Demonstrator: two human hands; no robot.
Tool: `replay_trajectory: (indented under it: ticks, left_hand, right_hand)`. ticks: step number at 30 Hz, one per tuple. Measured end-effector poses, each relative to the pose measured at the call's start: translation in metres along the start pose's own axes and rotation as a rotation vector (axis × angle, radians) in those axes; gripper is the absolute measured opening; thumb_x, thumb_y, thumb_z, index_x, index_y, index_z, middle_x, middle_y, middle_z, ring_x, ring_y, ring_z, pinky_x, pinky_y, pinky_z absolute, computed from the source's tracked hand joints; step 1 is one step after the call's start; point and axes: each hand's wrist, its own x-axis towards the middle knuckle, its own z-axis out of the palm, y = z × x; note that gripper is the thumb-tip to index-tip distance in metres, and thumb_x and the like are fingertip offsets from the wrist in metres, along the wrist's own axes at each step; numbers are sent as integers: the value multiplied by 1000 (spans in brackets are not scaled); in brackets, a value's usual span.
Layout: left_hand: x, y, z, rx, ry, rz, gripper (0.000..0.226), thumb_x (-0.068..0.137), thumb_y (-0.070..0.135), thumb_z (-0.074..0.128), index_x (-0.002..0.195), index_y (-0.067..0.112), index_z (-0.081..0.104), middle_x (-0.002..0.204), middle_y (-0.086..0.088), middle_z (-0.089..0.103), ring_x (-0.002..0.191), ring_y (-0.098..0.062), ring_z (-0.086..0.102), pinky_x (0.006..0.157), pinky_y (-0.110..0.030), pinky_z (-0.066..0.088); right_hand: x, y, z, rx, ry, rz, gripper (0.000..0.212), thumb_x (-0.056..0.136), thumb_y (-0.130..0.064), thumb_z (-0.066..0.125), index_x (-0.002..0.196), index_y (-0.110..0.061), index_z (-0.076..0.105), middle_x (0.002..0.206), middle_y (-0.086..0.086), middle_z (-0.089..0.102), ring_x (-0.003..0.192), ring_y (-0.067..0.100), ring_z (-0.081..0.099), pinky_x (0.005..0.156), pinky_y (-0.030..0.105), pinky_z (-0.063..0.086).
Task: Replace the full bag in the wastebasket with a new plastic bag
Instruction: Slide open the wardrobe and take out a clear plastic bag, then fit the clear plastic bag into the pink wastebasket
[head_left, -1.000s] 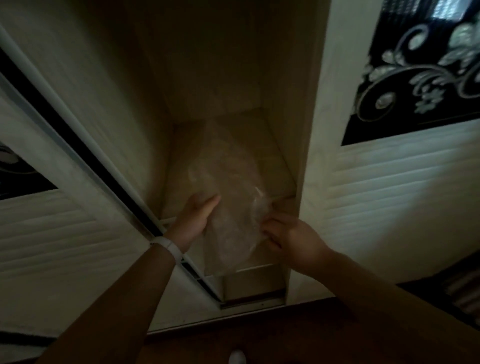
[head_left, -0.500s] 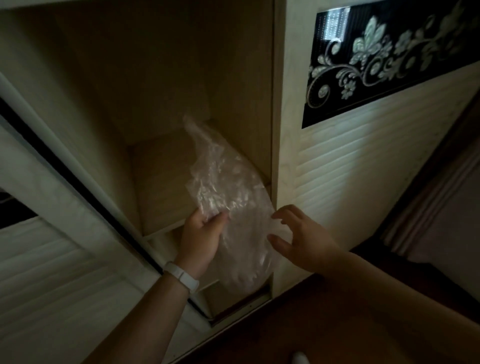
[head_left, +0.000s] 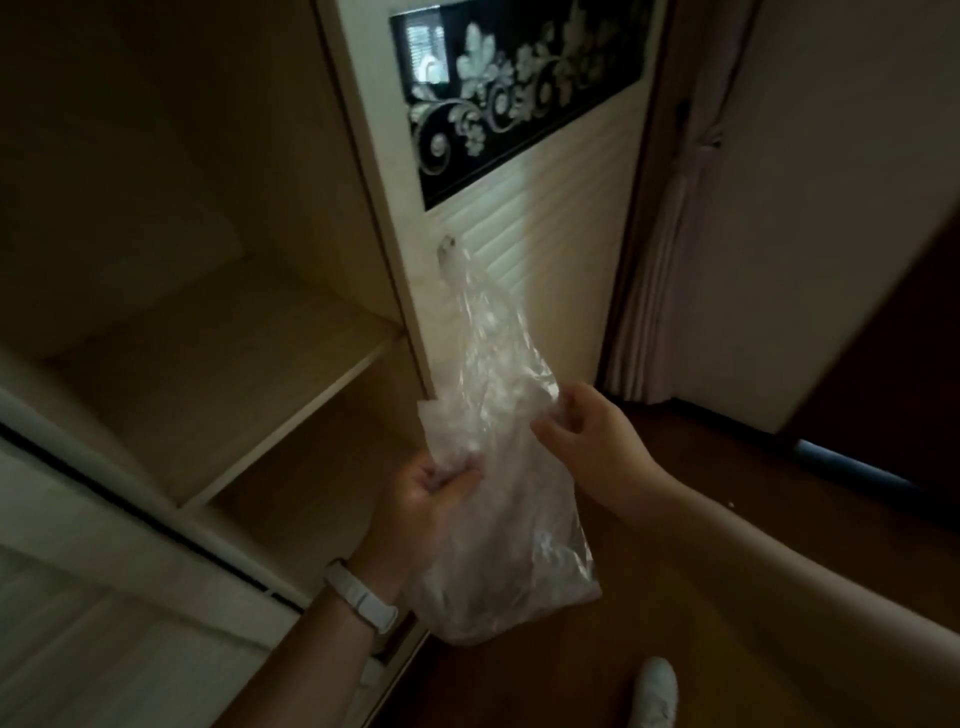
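a white shoe (head_left: 655, 688) pokes in lowest of all, closest to the person, just below the plastic bag (head_left: 498, 499). the bag is clear and crinkly, up in the air in front of the open cupboard (head_left: 218, 364), not on its shelf. it is long and thin, and its long way runs up and down, tipped a little, with the fat end hanging low and the thin twisted tip high up. the left hand (head_left: 426, 499) is nearer and pinches tight on the bag's left edge, about the middle. the right hand (head_left: 587, 441) is a bit farther up and nips the bag's right edge with thumb and finger. so the bag lies between the two hands. past the bag stands the cupboard door (head_left: 524, 156) with silver flowers. no wastebasket is in view.
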Motion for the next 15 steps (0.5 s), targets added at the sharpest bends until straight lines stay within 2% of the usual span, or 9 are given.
replay_trajectory:
  ticks: [1, 3, 4, 5, 7, 9, 12, 13, 15]
  left_hand:
    - [-1, -1, 12, 14, -40, -6, 18, 75, 35, 79, 92, 29, 76, 92, 3, 76, 89, -16, 72, 71, -23, 56]
    - [-1, 1, 40, 31, -115, -4, 17, 77, 34, 77, 94, 29, 75, 94, 3, 76, 90, -17, 72, 71, -24, 56]
    - [-1, 2, 56, 23, -136, -4, 18, 78, 34, 77, 94, 27, 75, 94, 1, 76, 90, -18, 72, 71, -26, 57]
    - [0, 4, 73, 24, -140, 0, 22, 76, 37, 78, 93, 24, 75, 93, -1, 76, 89, -20, 72, 72, -29, 58]
    - [3, 9, 109, 50, -110, 23, 34, 72, 44, 79, 90, 16, 72, 89, -4, 76, 85, -22, 72, 74, -36, 58]
    - [6, 15, 149, 91, -112, 64, 35, 75, 42, 76, 89, 11, 69, 85, -7, 75, 80, -22, 71, 72, -36, 58]
    - [7, 22, 218, 131, -188, 81, 21, 82, 39, 72, 86, 19, 70, 75, 0, 69, 70, -15, 66, 63, -32, 55]
    - [7, 23, 242, 119, -223, 70, 25, 83, 43, 70, 86, 18, 69, 74, -2, 66, 68, -15, 63, 64, -36, 54]
    - [5, 22, 290, 102, -308, 94, 38, 85, 54, 62, 89, 17, 67, 77, -9, 66, 71, -17, 60, 65, -35, 52]
  right_hand:
    - [-8, 3, -13, 5, 16, 19, 19, 84, -24, 68, 75, -39, 59, 60, -11, 56, 51, -1, 49, 46, 17, 42]
    - [-22, 8, -40, 14, 50, 77, 7, 85, -23, 67, 81, -24, 61, 70, 7, 62, 59, 9, 55, 51, 33, 50]
    - [-29, 11, -56, 18, 77, 95, 7, 85, -24, 67, 82, -22, 62, 75, 9, 64, 61, 12, 57, 54, 37, 53]
    - [-35, 15, -72, 29, 114, 106, 8, 85, -25, 68, 79, -24, 61, 73, 3, 65, 61, 10, 57, 54, 36, 53]
    - [-48, 21, -108, 17, 198, 90, 17, 85, -24, 69, 73, -26, 58, 61, -10, 58, 54, 2, 52, 50, 25, 47]
    - [-61, 28, -151, 22, 274, 86, 20, 85, -20, 69, 72, -17, 54, 59, -13, 50, 53, 3, 45, 48, 24, 41]
    - [-85, 36, -223, 68, 370, 84, 22, 87, -14, 65, 79, -1, 49, 68, 3, 47, 61, 15, 44, 54, 35, 39]
    - [-95, 38, -249, 107, 397, 83, 20, 87, -11, 63, 81, 1, 48, 70, 7, 47, 62, 18, 43, 56, 38, 38]
    - [-116, 38, -297, 182, 448, 81, 12, 89, -4, 59, 83, 2, 50, 74, 14, 51, 66, 23, 46, 60, 42, 38]
